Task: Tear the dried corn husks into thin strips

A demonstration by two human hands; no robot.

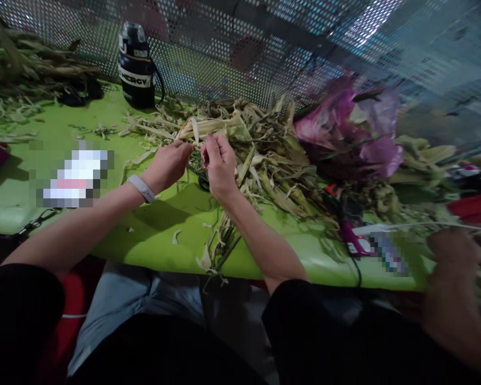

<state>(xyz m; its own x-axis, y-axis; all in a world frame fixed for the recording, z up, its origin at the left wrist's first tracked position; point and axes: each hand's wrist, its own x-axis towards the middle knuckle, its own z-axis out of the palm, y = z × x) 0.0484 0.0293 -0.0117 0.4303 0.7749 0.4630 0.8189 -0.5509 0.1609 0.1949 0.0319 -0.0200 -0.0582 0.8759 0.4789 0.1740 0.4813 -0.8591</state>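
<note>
My left hand, with a pale band at its wrist, is closed in a pinch at the front of a heap of dried, husk-like leaves. Close beside it, my right hand is also closed, thumb pressed on the bent fingers. A thin pale plant strip runs between the two hands and both appear to grip it; the fingertips partly cover it. Below my right hand lies a black looped thing, mostly hidden. Loose stalks and shreds hang over the table's near edge.
On the green table stand a dark bottle and a pink plastic bag. A phone lies left, another phone right. A perforated metal panel closes the back. Another person's hand is at far right.
</note>
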